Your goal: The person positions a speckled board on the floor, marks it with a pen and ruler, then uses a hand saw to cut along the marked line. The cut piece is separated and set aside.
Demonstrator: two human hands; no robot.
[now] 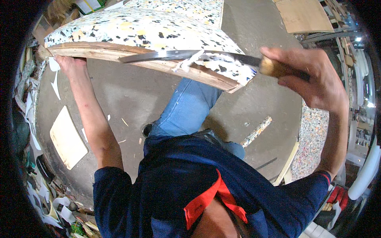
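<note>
A slab of white foam flecked with black and yellow covers a curved wooden frame, held up in front of me. My left hand grips the frame near its left end; some of its fingers are hidden behind the wood. In my right hand is a long knife with a wooden handle, its fingers wrapped round the grip. The blade lies along the foam's near edge, just above the wood, pointing left. A ragged white foam shaving hangs over the blade at the right part of that edge.
Below the frame is grey floor with small scraps. A pale board lies at left, a speckled foam strip at right. White offcuts pile at lower left. A speckled foam sheet and shelving stand along the right side.
</note>
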